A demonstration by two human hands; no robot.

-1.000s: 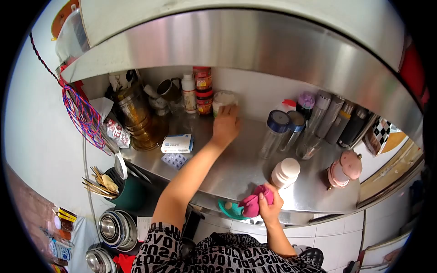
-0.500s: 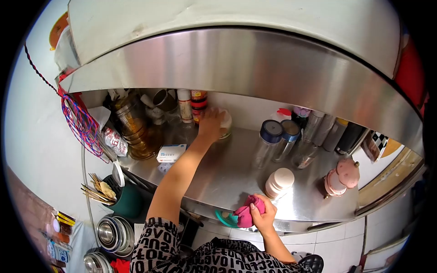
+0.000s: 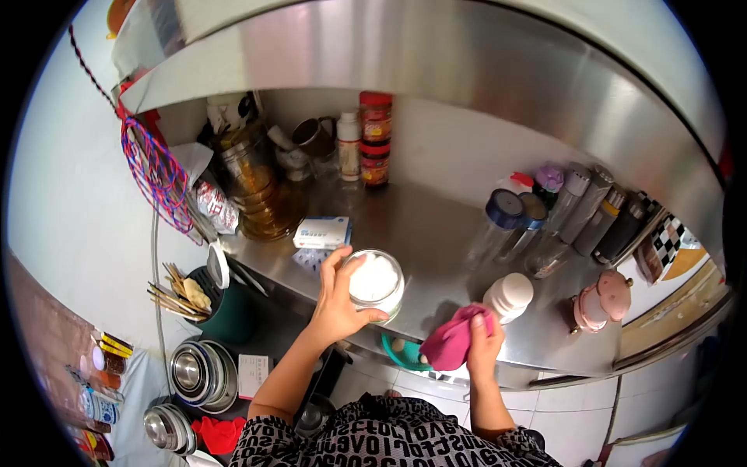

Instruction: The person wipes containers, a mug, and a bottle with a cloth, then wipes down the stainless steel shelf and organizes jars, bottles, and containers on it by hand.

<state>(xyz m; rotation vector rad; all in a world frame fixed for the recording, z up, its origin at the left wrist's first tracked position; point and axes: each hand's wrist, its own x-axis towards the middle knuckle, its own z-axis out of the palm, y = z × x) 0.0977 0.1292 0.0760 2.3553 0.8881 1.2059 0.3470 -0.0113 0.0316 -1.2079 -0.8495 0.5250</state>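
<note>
Jar, white inside, clasped by the left hand, spread wide around it, at the near edge of the desk; resting contact unclear. Right hand, tightly curled, grips pink cloth, farther right.

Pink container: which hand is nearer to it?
Right. The right hand, holding a cloth, is to the left of the pink container; the left hand, on the glass jar, is farther left.

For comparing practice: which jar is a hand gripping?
The clear jar showing white, in the left hand; the stacked red-lidded jars and white tub aren't gripped.
</note>
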